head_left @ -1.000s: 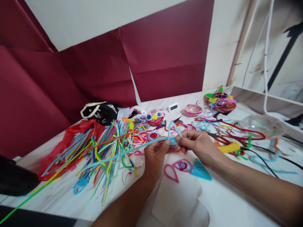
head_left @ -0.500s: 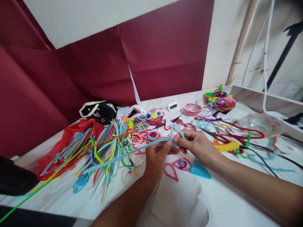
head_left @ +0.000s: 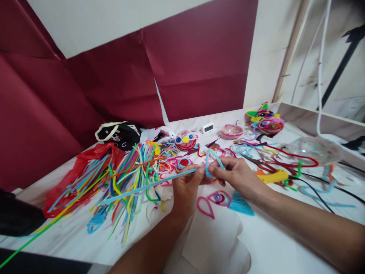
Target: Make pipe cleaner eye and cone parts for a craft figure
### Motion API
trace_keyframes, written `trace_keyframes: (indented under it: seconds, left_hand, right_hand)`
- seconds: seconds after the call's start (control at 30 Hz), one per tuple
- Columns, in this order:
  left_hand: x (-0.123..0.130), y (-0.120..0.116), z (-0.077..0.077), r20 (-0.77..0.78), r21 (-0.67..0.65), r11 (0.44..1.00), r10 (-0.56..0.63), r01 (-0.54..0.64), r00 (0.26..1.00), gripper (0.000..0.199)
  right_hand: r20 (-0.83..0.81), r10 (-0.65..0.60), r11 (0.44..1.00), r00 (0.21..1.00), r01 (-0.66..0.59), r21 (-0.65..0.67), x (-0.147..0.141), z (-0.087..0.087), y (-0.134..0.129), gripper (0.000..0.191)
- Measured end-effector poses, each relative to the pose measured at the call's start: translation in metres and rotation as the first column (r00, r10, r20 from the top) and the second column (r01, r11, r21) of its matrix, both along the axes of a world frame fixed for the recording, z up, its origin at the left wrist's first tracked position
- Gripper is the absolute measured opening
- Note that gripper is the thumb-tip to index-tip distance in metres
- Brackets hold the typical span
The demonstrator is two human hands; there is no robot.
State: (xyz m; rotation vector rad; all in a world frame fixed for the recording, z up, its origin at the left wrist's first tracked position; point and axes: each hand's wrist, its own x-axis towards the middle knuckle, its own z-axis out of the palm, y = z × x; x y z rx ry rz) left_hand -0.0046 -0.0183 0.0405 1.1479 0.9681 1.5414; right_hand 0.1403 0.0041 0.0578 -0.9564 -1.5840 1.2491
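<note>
A light blue pipe cleaner (head_left: 154, 183) stretches from the left into both hands, its near end bent into a loop that stands above the fingers. My left hand (head_left: 186, 186) pinches it between thumb and fingertips. Just to the right, my right hand (head_left: 235, 175) is closed on the bent part; some of its fingers are hidden. Below the hands lie a pink teardrop loop (head_left: 205, 207), a pink eye-shaped piece (head_left: 219, 198) with a purple bead, and a flat blue ribbed piece (head_left: 242, 204).
Many coloured pipe cleaners (head_left: 134, 179) spread beside a red plastic bag (head_left: 82, 160) on the left. Yellow-handled glue gun or tool (head_left: 273, 176), pliers (head_left: 264, 164) and black cables (head_left: 316, 192) lie right. Decorated bowls (head_left: 232, 131) and a small clock (head_left: 207, 128) stand behind.
My left hand has shifted slightly left, opening a small gap between the hands where more of the bent blue pipe cleaner shows. My right hand has barely moved.
</note>
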Motion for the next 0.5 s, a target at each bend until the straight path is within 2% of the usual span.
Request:
trace_keyframes:
  seconds: [0.13,0.5]
  left_hand:
    - [-0.0012,-0.0001,-0.0002,-0.017,0.005,1.0,-0.005,0.006,1.0,0.011]
    - [-0.0028,-0.0013,-0.0012,-0.019,-0.007,1.0,-0.013,0.013,1.0,0.013]
  right_hand:
    - [-0.008,0.036,0.999,0.999,-0.036,-0.005,0.0003,0.0015,0.0003,0.02]
    - [0.016,0.027,1.0,1.0,-0.027,0.01,0.0013,0.0027,0.0013,0.014]
